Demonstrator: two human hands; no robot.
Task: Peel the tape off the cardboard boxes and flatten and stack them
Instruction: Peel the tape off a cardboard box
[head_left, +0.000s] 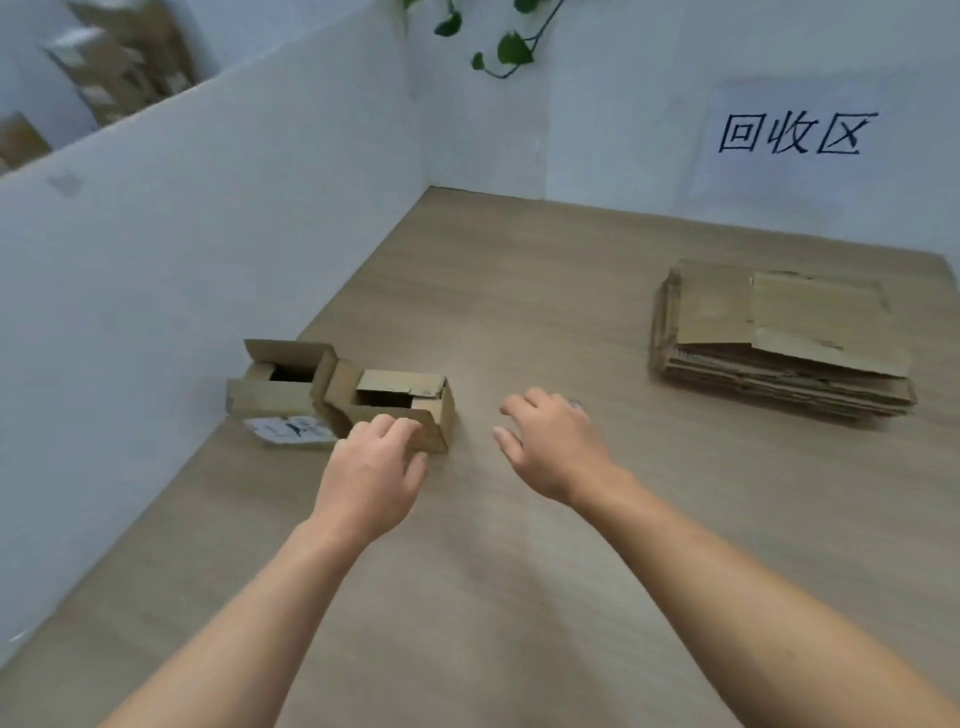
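Observation:
Two small open cardboard boxes stand side by side at the left of the wooden table. The nearer box has its flaps up; my left hand touches its front edge with curled fingers, though a firm grip cannot be made out. The farther box sits against the white wall, with a white printed label lying in front of it. My right hand hovers over the table to the right of the nearer box, fingers loosely spread, holding nothing. A stack of flattened cardboard lies at the far right.
White partition walls close off the table on the left and at the back. A paper sign with dark characters hangs on the back wall above the stack. Green plant leaves dangle at the top.

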